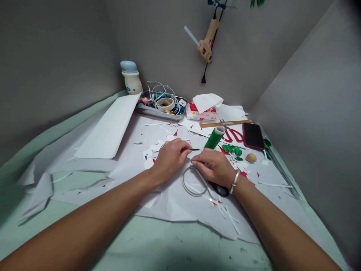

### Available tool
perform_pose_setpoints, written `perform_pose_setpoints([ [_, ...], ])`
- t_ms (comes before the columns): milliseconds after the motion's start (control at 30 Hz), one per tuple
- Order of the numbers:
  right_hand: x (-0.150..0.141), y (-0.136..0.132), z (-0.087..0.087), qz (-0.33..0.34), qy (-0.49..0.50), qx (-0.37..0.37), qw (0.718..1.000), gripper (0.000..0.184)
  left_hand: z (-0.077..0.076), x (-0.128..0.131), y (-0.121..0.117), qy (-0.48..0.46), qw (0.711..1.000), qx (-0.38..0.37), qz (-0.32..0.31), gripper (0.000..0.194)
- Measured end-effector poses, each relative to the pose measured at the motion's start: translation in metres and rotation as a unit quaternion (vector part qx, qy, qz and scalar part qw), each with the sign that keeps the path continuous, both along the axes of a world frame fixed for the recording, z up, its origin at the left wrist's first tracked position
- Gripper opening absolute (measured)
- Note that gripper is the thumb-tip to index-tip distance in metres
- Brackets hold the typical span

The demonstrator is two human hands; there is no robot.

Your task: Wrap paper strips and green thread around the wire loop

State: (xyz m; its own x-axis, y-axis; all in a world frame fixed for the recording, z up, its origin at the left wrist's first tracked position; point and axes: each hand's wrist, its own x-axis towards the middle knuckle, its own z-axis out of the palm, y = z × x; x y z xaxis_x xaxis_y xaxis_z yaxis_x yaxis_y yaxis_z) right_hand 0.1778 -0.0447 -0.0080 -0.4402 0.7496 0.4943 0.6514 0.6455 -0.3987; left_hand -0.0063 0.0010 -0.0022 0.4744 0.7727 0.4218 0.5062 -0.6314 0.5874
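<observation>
My left hand (pixel 173 153) is closed in a pinch on a thin green strand (pixel 196 149) that runs toward the right fingers. Close beside it, my right hand (pixel 216 166) has thumb and fingers pressed together; what lies between them is too small to make out. A spool of green thread (pixel 213 139) leans just behind the right hand. Below the right fingertips is a pale grey hoop (pixel 194 194). A black rounded object (pixel 220 190) shows partly from under the right palm.
Paper scraps cover the white sheet. Behind are a metal tray (pixel 160 112) of cords and tape, a tissue pack (pixel 201 113), a ruler (pixel 239 122) and red-handled scissors (pixel 236 134). A phone (pixel 253 135) lies right; a glue gun (pixel 208 41) hangs on the wall.
</observation>
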Motion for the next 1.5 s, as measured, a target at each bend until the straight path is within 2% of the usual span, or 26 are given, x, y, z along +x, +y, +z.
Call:
perform_pose_setpoints([
  [133, 0.002, 0.0, 0.007, -0.057, 0.031, 0.046, 0.997, 0.015, -0.003, 0.001, -0.002, 0.086, 0.993, 0.052, -0.069, 0.018],
  [200, 0.008, 0.004, 0.005, -0.089, 0.055, 0.034, 0.994, 0.016, -0.002, 0.002, -0.004, 0.08, 0.99, 0.054, -0.104, 0.017],
  [267, 0.013, 0.008, 0.001, -0.102, 0.071, 0.0, 0.992, 0.015, 0.001, 0.002, -0.005, 0.043, 0.992, 0.028, -0.115, 0.016],
  [400, 0.011, 0.01, -0.005, -0.069, 0.041, -0.049, 0.996, 0.014, 0.005, 0.002, -0.003, -0.057, 0.996, -0.028, -0.055, 0.012],
  [467, 0.006, 0.006, -0.004, -0.029, 0.017, -0.035, 0.999, 0.013, 0.004, 0.001, -0.001, -0.073, 0.997, -0.029, -0.018, 0.011],
  [533, 0.0, 0.001, 0.0, -0.002, 0.006, -0.001, 1.0, 0.013, 0.002, 0.0, 0.0, -0.045, 0.999, -0.014, -0.004, 0.012],
  [667, 0.001, -0.001, 0.007, -0.044, 0.04, 0.053, 0.997, 0.014, -0.001, 0.0, -0.002, 0.053, 0.996, 0.034, -0.058, 0.017],
  [733, 0.007, 0.003, 0.005, -0.082, 0.072, 0.043, 0.993, 0.015, 0.0, 0.001, -0.004, 0.061, 0.992, 0.043, -0.102, 0.016],
  [800, 0.012, 0.008, 0.001, -0.107, 0.094, 0.012, 0.99, 0.015, 0.002, 0.002, -0.005, 0.03, 0.991, 0.029, -0.123, 0.015],
  [867, 0.015, 0.011, -0.004, -0.103, 0.09, -0.019, 0.99, 0.014, 0.004, 0.002, -0.005, -0.02, 0.994, 0.001, -0.107, 0.013],
  [967, 0.01, 0.009, -0.007, -0.047, 0.041, -0.023, 0.998, 0.014, 0.005, 0.001, -0.002, -0.074, 0.996, -0.023, -0.04, 0.01],
  [1067, 0.002, 0.003, -0.002, -0.01, 0.014, 0.027, 0.999, 0.013, 0.002, 0.0, 0.0, -0.035, 0.999, -0.01, -0.001, 0.012],
  [1200, 0.003, 0.002, 0.004, -0.063, 0.046, 0.072, 0.994, 0.015, 0.001, 0.001, -0.003, 0.06, 0.996, 0.031, -0.061, 0.017],
  [1267, 0.009, 0.006, 0.002, -0.096, 0.072, 0.047, 0.992, 0.016, 0.002, 0.001, -0.004, 0.061, 0.992, 0.035, -0.102, 0.016],
  [1333, 0.013, 0.01, -0.002, -0.106, 0.086, 0.004, 0.991, 0.015, 0.004, 0.002, -0.005, 0.024, 0.993, 0.014, -0.116, 0.014],
  [1433, 0.012, 0.011, -0.007, -0.077, 0.061, -0.033, 0.995, 0.015, 0.007, 0.001, -0.003, -0.056, 0.994, -0.035, -0.082, 0.013],
  [1500, 0.007, 0.007, -0.006, -0.037, 0.029, -0.022, 0.999, 0.015, 0.006, 0.0, -0.001, -0.083, 0.994, -0.05, -0.041, 0.013],
])
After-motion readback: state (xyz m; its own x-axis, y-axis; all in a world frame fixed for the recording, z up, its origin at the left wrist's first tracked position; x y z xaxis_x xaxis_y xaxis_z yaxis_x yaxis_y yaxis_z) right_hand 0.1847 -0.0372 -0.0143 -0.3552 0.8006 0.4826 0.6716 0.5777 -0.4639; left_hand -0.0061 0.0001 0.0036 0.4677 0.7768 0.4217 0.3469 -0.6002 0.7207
